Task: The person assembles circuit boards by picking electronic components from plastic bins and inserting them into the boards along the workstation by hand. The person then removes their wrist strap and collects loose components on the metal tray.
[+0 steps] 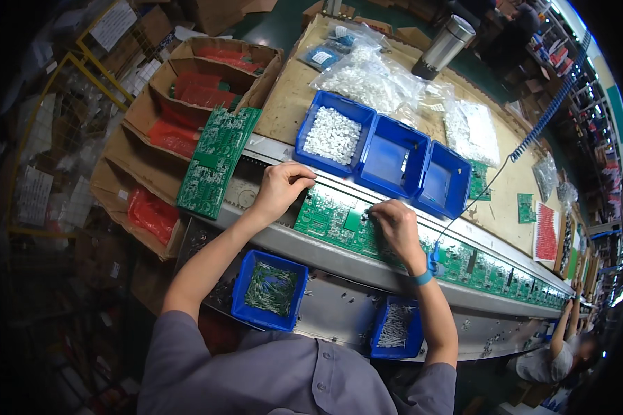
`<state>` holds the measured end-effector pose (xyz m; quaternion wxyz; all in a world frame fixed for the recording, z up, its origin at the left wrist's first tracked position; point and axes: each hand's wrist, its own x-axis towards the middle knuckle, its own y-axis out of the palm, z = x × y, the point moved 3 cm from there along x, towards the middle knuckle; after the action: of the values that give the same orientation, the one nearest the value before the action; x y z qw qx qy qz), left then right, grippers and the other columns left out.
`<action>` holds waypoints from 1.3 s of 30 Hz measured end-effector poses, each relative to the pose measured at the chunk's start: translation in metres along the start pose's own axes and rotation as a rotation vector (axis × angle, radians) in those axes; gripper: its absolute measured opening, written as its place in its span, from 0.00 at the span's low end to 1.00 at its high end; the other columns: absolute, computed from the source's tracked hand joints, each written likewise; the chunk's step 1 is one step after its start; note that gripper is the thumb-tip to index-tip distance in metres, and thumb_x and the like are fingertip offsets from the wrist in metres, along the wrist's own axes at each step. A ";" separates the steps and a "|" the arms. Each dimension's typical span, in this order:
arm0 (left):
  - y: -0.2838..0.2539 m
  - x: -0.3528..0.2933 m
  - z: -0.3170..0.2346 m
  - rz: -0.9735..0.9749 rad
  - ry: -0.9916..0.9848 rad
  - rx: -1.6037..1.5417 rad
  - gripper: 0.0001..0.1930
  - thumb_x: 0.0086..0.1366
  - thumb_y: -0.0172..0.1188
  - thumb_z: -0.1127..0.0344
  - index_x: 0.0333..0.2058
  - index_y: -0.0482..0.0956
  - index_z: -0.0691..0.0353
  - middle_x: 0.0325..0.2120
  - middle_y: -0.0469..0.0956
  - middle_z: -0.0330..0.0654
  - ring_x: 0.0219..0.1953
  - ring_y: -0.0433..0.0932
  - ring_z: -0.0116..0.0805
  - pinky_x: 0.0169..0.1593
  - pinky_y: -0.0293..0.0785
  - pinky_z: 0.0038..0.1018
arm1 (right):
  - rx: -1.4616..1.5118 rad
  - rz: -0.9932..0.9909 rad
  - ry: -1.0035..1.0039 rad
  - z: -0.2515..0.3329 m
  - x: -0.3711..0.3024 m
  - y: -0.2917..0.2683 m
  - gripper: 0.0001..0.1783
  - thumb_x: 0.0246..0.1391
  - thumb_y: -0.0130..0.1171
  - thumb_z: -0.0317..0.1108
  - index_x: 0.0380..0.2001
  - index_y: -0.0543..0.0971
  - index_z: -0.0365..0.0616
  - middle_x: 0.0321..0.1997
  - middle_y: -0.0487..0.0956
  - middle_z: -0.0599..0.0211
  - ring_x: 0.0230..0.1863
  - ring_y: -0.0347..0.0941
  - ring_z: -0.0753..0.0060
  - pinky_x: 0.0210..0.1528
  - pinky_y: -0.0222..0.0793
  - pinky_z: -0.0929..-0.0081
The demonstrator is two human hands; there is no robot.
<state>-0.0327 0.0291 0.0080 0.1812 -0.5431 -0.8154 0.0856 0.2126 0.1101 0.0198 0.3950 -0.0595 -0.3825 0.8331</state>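
Observation:
A green circuit board (332,223) lies on the metal conveyor rail in front of me. Over its right half is my right hand (400,227), fingertips pinched together at a small dark and white part on the board; the part is too small to name. My left hand (281,189) hovers by the board's upper left corner, thumb and forefinger pressed together, and I cannot make out anything between them. Beyond the rail stand three joined blue bins: one full of small white parts (332,135), a middle bin (387,181) and a right bin (441,195) with a few bits inside.
Another board (216,162) leans across the rail at left, beside a divided cardboard box (135,155). Nearer me sit a blue bin of green parts (239,304) and one of pins (417,339). A coiled blue cord (550,100) runs down to my right wristband (423,278). A co-worker (550,360) sits at right.

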 end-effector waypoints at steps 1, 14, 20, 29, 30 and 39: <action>0.001 0.000 0.000 -0.002 0.000 0.003 0.05 0.51 0.64 0.75 0.29 0.82 0.67 0.27 0.82 0.44 0.31 0.81 0.33 0.35 0.75 0.25 | -0.018 -0.006 -0.027 0.000 0.000 0.000 0.05 0.46 0.59 0.22 0.29 0.81 0.38 0.30 0.78 0.56 0.33 0.73 0.53 0.38 0.69 0.64; 0.010 -0.001 0.000 0.027 0.014 0.043 0.04 0.53 0.64 0.77 0.28 0.81 0.70 0.26 0.81 0.41 0.28 0.79 0.26 0.32 0.74 0.21 | -0.175 0.003 -0.082 0.010 -0.002 0.003 0.11 0.46 0.56 0.21 0.34 0.81 0.42 0.29 0.75 0.57 0.34 0.71 0.53 0.37 0.68 0.62; 0.013 -0.002 0.001 -0.001 0.028 0.008 0.04 0.51 0.64 0.75 0.27 0.81 0.68 0.24 0.80 0.45 0.26 0.79 0.35 0.31 0.73 0.26 | -0.180 -0.003 -0.084 0.009 -0.003 0.004 0.12 0.44 0.57 0.20 0.34 0.81 0.42 0.29 0.75 0.57 0.34 0.71 0.54 0.37 0.68 0.63; 0.009 0.001 -0.004 0.054 0.071 0.163 0.05 0.52 0.62 0.72 0.28 0.83 0.68 0.27 0.81 0.51 0.31 0.81 0.46 0.38 0.76 0.34 | -0.180 -0.008 -0.078 0.011 -0.003 0.004 0.12 0.43 0.57 0.20 0.34 0.81 0.40 0.30 0.75 0.57 0.34 0.71 0.53 0.38 0.68 0.62; 0.009 0.001 -0.005 0.060 0.050 0.167 0.06 0.52 0.62 0.72 0.28 0.83 0.68 0.27 0.81 0.51 0.31 0.81 0.46 0.38 0.76 0.34 | -0.178 -0.007 -0.079 0.011 -0.003 0.004 0.12 0.43 0.57 0.20 0.34 0.81 0.40 0.30 0.75 0.57 0.34 0.71 0.53 0.38 0.68 0.62; 0.009 0.002 -0.005 0.092 0.000 0.172 0.07 0.52 0.61 0.71 0.28 0.82 0.68 0.27 0.81 0.51 0.31 0.81 0.46 0.39 0.76 0.33 | -0.169 -0.016 -0.082 0.012 -0.002 0.004 0.11 0.44 0.58 0.20 0.34 0.82 0.40 0.30 0.75 0.57 0.34 0.71 0.54 0.37 0.68 0.62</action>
<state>-0.0234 0.0342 0.0095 0.2231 -0.5624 -0.7792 0.1634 0.2070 0.0997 0.0247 0.3794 -0.0555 -0.4677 0.7964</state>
